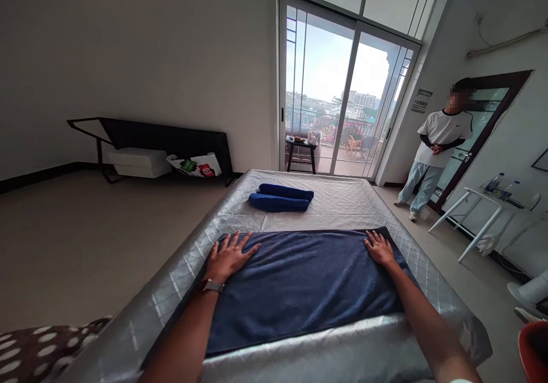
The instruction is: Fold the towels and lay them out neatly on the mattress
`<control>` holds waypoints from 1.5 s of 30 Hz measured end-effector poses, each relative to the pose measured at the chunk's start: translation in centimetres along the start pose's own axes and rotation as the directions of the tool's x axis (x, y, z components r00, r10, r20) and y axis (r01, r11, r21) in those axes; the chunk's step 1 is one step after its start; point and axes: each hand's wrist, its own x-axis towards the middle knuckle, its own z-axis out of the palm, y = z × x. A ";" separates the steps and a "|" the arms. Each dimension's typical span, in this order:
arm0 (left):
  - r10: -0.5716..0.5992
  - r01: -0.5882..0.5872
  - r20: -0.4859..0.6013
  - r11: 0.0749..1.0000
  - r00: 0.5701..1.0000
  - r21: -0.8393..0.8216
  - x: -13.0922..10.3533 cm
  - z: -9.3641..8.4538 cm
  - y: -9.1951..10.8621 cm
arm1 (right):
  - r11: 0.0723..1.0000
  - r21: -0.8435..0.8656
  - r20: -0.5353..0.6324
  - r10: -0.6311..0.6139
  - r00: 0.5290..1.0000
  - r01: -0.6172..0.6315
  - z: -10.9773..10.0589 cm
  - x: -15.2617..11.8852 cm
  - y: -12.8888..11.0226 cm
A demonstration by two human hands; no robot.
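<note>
A dark blue towel (299, 280) lies spread across the near part of a silvery quilted mattress (334, 200). My left hand (229, 257) rests flat on its far left corner area, fingers spread. On the far right corner, my right hand (379, 248) presses down with its fingers stretched out. Both palms touch the cloth and hold nothing. Beyond the towel, two rolled blue towels (280, 202) lie side by side on the mattress.
A person (443, 143) stands at the right near a door. A white table (496, 203) with bottles is on that side. Left, a black folding frame (166, 134) stands over a white box (139, 163) and a bag (197, 165). Polka-dot fabric (47, 346) lies at lower left.
</note>
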 end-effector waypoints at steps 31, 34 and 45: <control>0.009 -0.008 0.037 1.000 0.999 -0.021 -0.3 -1.0 0.4 | 0.999 0.011 -0.033 -0.053 0.998 0.053 -1.2 -0.7 -0.4; 0.011 -0.010 0.019 1.000 1.000 -0.020 -0.1 -0.5 0.2 | 0.994 0.001 -0.130 -0.109 0.986 0.110 -0.2 -2.4 -2.4; 0.023 -0.023 -0.013 0.999 1.000 -0.024 0.3 0.2 -0.3 | 0.972 0.041 -0.032 -0.230 0.973 0.231 2.6 -6.4 -3.3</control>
